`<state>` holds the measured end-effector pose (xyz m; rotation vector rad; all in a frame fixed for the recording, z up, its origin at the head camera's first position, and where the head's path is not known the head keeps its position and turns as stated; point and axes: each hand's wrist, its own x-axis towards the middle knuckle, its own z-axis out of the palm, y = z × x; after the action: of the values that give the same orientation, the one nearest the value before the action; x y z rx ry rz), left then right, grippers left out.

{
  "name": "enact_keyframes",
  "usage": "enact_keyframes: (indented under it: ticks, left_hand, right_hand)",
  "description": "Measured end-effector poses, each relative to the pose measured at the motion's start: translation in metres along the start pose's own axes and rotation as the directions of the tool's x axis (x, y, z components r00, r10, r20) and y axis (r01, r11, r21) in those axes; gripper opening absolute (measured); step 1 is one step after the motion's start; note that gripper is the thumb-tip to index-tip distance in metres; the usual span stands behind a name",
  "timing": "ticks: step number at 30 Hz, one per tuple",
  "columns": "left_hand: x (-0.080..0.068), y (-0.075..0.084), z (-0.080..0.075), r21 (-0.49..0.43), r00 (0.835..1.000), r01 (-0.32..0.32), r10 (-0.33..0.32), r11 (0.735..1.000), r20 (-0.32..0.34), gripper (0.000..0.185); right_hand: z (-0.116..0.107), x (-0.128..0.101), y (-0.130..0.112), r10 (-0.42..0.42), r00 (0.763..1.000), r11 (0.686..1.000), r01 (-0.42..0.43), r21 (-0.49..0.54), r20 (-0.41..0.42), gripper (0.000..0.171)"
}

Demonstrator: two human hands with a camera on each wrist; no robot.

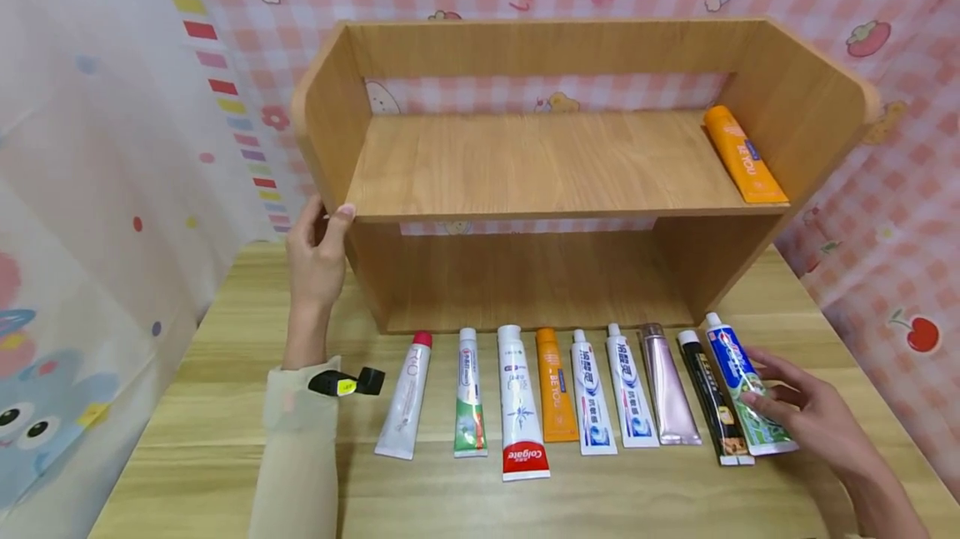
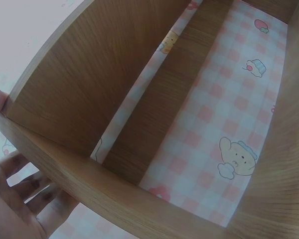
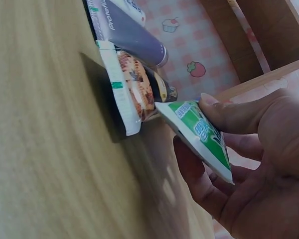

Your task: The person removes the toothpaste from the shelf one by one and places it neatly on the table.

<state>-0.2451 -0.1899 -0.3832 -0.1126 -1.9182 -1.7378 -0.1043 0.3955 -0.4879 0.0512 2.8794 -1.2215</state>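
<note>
The right wrist view cuts off most of the blue, white and green toothpaste tube (image 3: 202,134); only its crimped green end shows, pinched in the right hand (image 1: 813,414), grip clamped between thumb and fingers. It sits last in the row, at the bench's (image 1: 225,472) right end, probably lifted slightly. The open-fronted wooden shelf unit (image 1: 555,164) holds one orange plastic tube (image 1: 742,156) at its upper board's right end. The left hand (image 1: 318,252) grips its left side panel, thumb on the front edge.
</note>
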Motion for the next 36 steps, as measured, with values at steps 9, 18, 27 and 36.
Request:
enact_keyframes:
  ticks: [9,18,27,36]
  left_hand:
    - [0.001,-0.001,0.001,-0.016,1.0,-0.009,0.009,1.0,-0.014,0.037]
    - [0.001,0.001,0.001,-0.023,1.0,-0.009,0.009,1.0,-0.016,0.036]
    - [0.0,0.0,0.0,-0.006,1.0,-0.008,0.008,1.0,-0.007,0.037]
    - [0.0,0.001,0.0,0.006,1.0,0.006,-0.006,1.0,0.004,0.039]
  right_hand:
    - [0.006,0.0,0.005,0.004,1.0,0.999,-0.004,-0.043,0.013,0.063]
    - [0.004,0.001,0.003,0.043,0.999,0.993,-0.039,-0.112,0.028,0.066]
    - [-0.003,0.001,-0.002,0.044,0.998,0.955,-0.028,-0.294,0.051,0.057]
    - [-0.003,-0.002,-0.013,-0.053,0.998,0.964,0.042,-0.261,-0.037,0.054]
